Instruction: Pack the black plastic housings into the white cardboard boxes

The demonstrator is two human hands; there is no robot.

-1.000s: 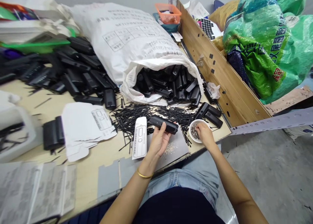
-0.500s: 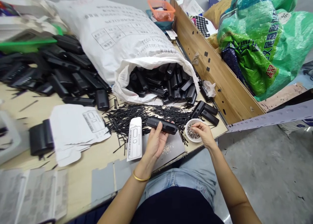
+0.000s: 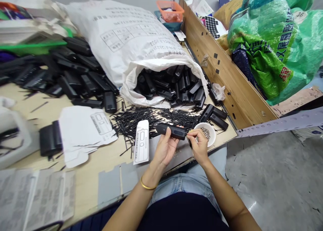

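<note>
My left hand [image 3: 165,148] holds a long black plastic case [image 3: 171,131] level above the table, thumb on top and fingers beneath. At the right end of that case, my right hand [image 3: 199,145] is closed in a pinch; whatever it holds is too small to make out. Just behind the right hand stands a white bowl [image 3: 212,135] of small shiny metal pieces [image 3: 205,132], partly hidden by the fingers. Thin black sticks [image 3: 136,118] lie in a heap beyond my hands. Left of the case lies a white printed card sleeve [image 3: 141,141].
A white sack [image 3: 131,32] spills similar black cases [image 3: 174,83] from its mouth. More black cases [image 3: 75,72] are piled at the left. Flat printed cards [image 3: 84,130] lie near a white container [image 3: 19,136]. A wooden board [image 3: 227,83] edges the right side, with green bags [image 3: 277,49] beyond.
My right hand has moved left from inside the white bowl to the right end of the black case. The left hand still holds the case. The whole view has shifted slightly.
</note>
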